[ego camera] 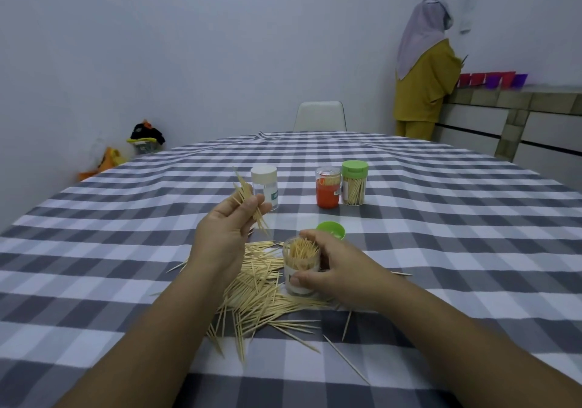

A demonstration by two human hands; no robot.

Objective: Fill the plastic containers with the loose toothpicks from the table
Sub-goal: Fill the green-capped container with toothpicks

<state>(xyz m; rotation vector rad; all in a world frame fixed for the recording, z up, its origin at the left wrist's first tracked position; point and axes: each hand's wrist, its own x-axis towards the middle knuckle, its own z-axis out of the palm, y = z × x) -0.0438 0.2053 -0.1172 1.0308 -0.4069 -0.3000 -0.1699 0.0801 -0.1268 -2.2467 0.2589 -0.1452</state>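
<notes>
Left hand (pixel 226 231): hovering raised, palm turned toward the camera, fingers and thumb pinching a bundle (pixel 250 201) of pale wooden toothpicks.
Bundle: sticking out above and below the fingertips, long axis leaning up to the left, lower tips aiming down toward the jar.
Pile (pixel 261 291): thin pointed sticks lying flat on the checked cloth (pixel 441 250) under and between both hands, pointing every way, a few strays lying nearer the camera.
White-lid jar (pixel 265 187): standing upright just beyond the left fingertips, looking mostly clear inside.
Jar (pixel 300 266): clear, lidless, upright, packed with toothpicks standing on end, tips pointing up.
Right hand (pixel 340 269): resting low on the cloth, thumb in front and fingers curling behind, gripping the jar.
Green lid (pixel 330 229): lying mouth-up just behind the right fingers.
Orange jar (pixel 328 187), green-lid jar (pixel 354 182): standing capped beyond, touching side by side.
</notes>
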